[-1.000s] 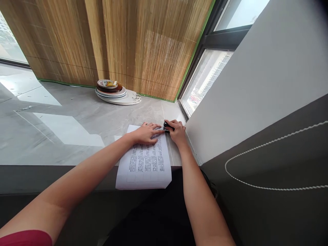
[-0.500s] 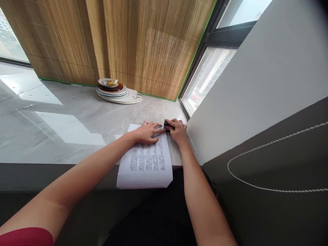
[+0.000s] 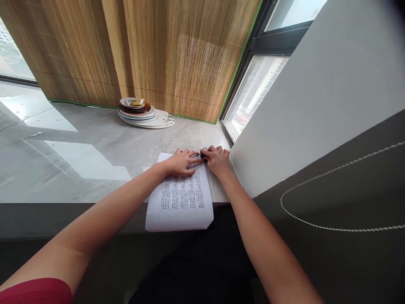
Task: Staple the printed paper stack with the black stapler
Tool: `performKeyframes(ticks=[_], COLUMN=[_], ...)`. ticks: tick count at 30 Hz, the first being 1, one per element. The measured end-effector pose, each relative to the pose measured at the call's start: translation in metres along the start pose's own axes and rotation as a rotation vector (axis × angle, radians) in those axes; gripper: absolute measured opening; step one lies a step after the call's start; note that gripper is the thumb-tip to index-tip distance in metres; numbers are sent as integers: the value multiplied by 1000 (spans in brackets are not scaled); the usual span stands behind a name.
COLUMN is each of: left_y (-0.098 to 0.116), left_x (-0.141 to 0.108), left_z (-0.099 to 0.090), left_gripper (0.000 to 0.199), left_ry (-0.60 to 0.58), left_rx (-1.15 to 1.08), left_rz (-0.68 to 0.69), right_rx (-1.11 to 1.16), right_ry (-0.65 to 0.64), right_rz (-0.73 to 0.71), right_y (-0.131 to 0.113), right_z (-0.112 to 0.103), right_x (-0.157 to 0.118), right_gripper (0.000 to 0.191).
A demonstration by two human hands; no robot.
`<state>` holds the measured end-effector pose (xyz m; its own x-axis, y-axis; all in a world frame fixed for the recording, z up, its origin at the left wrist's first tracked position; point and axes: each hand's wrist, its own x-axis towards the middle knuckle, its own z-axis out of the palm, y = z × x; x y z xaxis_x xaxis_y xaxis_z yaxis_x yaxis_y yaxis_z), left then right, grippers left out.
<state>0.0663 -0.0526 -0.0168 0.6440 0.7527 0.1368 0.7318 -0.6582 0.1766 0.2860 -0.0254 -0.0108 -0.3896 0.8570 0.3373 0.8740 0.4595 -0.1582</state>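
Printed sheets of paper (image 3: 182, 215) lie on the grey stone sill, their near end hanging over its front edge. My left hand (image 3: 181, 164) rests flat on the upper part of the paper, fingers spread and pointing right. At the paper's upper right edge, my right hand (image 3: 218, 160) is closed around a small black stapler (image 3: 203, 154). Most of the stapler is hidden under my fingers; only its dark rounded end shows, close to my left fingertips. Whether its jaws are fully pressed together I cannot tell.
A stack of plates (image 3: 139, 114) stands further back on the sill (image 3: 95, 147), by the bamboo blind (image 3: 152, 50). To the right are a window frame (image 3: 236, 84) and a white wall (image 3: 303, 93). A white beaded cord (image 3: 303, 221) hangs in a loop at lower right.
My right hand has closed more tightly over the stapler and its fingers now cover more of it. My right forearm has swung outward to the right. The left hand and paper stay nearly still.
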Motion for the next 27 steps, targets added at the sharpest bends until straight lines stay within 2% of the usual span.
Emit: performKeyframes(ticks=[3,5,8,10,13,15,17,19,21,24,27], left_y=[-1,-1,0,0,-5,-14,-27,-44,-61,-79,-84], left_x=[0,-1,-3,-3,-1,3,5,5,1,-10,-17], left_z=[0,0,0,0,-2,-6,-11,-16,-21,-28,-32], left_gripper=[58,58,57,56,50,39,27,18,15,12,11], left_ry=[2,7,-3,-5,83,274,572,888,1131,1312,1387], left_rx=[12,12,-2,-31,-159,-291,-448,-710,-1131,-1703,-1924], left_rz=[2,5,2,3,-22,-113,-252,-381,-470,-529,-504], right_rx=[-31,9,61,61,104,209,372,552,666,655,663], right_ry=[34,96,159,204,366,490,531,436,248,106,49], right_rz=[-13,4,78,132,217,253,243,193,165,192,254], right_y=[-2,1,9,12,6,-9,-33,-62,-87,-101,-78], right_z=[-2,-1,0,-2,-12,-19,-22,-17,-8,1,-1], right_x=[-6,-12,-17,-18,-16,-17,-20,-27,-35,-44,-42], right_gripper=[38,45,58,59,55,51,46,42,41,41,43])
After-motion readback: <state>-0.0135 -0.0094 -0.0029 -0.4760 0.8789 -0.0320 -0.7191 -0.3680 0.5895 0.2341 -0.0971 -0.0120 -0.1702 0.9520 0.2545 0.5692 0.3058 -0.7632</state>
